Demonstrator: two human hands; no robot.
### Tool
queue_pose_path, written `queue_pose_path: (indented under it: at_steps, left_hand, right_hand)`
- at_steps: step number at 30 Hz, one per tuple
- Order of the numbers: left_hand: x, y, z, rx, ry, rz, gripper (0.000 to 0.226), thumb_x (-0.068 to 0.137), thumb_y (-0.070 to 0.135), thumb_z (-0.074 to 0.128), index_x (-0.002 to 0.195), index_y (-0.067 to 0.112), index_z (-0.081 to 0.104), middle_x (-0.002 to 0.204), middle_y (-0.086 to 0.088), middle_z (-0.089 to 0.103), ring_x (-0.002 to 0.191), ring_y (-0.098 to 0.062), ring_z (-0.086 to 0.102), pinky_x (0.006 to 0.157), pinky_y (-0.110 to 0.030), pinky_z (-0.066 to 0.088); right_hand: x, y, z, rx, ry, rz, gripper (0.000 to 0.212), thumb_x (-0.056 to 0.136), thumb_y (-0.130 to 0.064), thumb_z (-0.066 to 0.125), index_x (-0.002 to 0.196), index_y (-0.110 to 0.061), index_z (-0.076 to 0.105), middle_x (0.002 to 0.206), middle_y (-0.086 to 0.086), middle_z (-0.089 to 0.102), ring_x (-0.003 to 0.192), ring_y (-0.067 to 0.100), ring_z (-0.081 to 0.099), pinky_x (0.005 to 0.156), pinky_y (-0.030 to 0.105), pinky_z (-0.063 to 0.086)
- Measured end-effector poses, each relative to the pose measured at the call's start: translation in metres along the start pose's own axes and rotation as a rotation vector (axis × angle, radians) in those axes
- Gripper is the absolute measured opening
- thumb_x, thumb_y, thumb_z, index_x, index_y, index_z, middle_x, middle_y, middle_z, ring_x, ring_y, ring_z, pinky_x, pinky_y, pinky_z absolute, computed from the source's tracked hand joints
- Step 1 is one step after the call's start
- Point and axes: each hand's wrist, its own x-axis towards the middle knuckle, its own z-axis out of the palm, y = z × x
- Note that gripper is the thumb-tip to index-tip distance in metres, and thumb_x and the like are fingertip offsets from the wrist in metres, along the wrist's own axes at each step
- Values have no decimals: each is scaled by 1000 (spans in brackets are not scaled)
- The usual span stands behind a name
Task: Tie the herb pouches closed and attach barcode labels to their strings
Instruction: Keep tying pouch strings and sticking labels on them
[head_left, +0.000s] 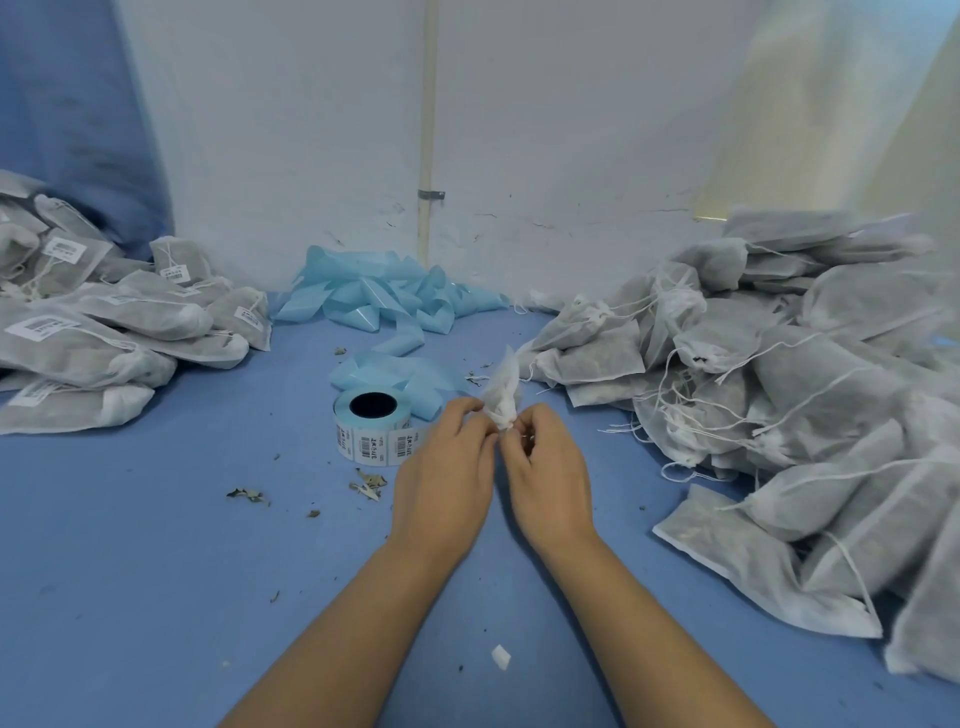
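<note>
Herb pouch (503, 391): white non-woven, gathered mouth crumpled to a point, held above the mid-worktop (156, 545). Left hand (444, 483) and right hand (550, 478): fingertips curled, pinching the pouch neck between them. Label roll (371, 425): barcoded, just left of the hands. Labelled pouches (104, 332): left edge. Untied pouches (779, 405), strings loose: right edge. Blue backing strip (384, 301): back edge.

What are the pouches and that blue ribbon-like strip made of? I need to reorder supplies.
The herb pouches look like thin matte non-woven fabric: dark contents show faintly through. The blue strip looks like glossy label backing paper, since it trails from the barcode label roll, though plastic film is possible.
</note>
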Motion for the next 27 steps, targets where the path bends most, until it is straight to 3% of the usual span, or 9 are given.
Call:
queue_pose_path:
  at_steps: [5,8,11,15,18,21,23,25,27]
  left_hand:
    - [-1,-3,3,-20,-34,-5,22,101,27,39,107,19,59,109,6,59,90,-14,57,69,-28,42]
    - [1,-6,3,-94,-47,-31,19,100,28,41,101,21,59,92,7,63,82,-12,56,65,-28,40]
    - [1,-6,4,-107,-51,-26,18,99,27,43,99,20,59,101,10,60,86,-11,56,67,-28,40]
    - [3,-6,4,-90,-22,43,16,98,24,45,90,19,59,144,31,29,90,-3,53,58,-22,38]
    - [3,-2,4,-39,-57,120,15,97,22,46,87,18,56,146,41,3,78,-5,51,50,-23,33]
    - [3,0,5,-79,-86,120,18,98,22,44,101,18,61,153,29,17,101,-3,52,65,-29,44]
    - [2,0,4,-68,-61,128,22,99,24,43,109,17,62,151,19,32,119,-7,47,81,-31,46]
    - [1,1,5,-98,-39,145,23,99,22,45,111,15,63,144,13,44,123,-9,46,92,-25,41]
    - [0,2,6,-185,-46,154,22,99,17,47,111,10,63,139,9,51,123,-8,47,94,-13,33]
  right_hand:
    - [-3,0,0,-136,-16,-39,12,97,-20,44,102,-19,54,111,-5,56,102,18,52,79,37,44]
    - [-3,3,-2,-143,-36,-42,44,92,-11,45,133,-27,47,143,-15,42,126,10,40,88,22,35]
    - [-2,4,0,-114,-29,-75,57,91,-7,47,144,-27,37,153,-18,28,135,5,29,89,9,21]
    - [-1,7,1,-130,8,-123,58,90,-6,48,144,-24,39,152,-17,31,132,5,30,86,7,19]
    - [-2,6,2,-72,88,-185,54,89,0,47,138,-23,50,144,-16,44,123,0,36,88,0,21]
    - [-1,6,2,26,165,-217,43,90,1,51,128,-18,61,126,-21,51,112,0,41,89,-4,23]
    - [0,8,2,117,210,-187,35,92,-2,54,122,-17,65,118,-23,53,110,6,48,93,4,31]
    - [1,9,1,252,239,-123,29,93,-7,56,115,-22,68,107,-30,56,105,9,53,86,11,41]
    - [2,9,0,350,260,-66,25,93,-10,59,107,-28,69,99,-29,60,100,8,57,77,8,41]
